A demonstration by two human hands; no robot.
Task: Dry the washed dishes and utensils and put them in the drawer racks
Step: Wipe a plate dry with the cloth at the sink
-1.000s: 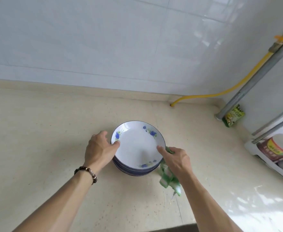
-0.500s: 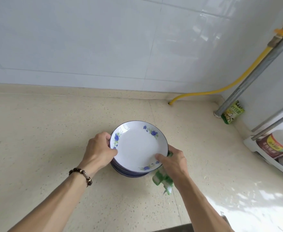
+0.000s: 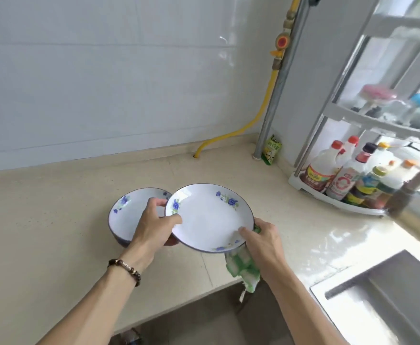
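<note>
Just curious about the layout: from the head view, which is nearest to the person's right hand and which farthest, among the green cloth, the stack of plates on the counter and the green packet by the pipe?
1. Green cloth: in the right hand itself, under the lifted plate.
2. Stack of plates: left, on the counter.
3. Green packet: far back in the corner.

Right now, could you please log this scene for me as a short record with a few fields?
Held plate: white plate with blue flowers, lifted off the stack
Left hand: left hand grips the plate's left rim
Right hand: right hand grips the plate's near right rim and a green checked cloth
Stack: remaining plates on the countertop
Nearby: bottles on a corner rack; sink at right
</note>
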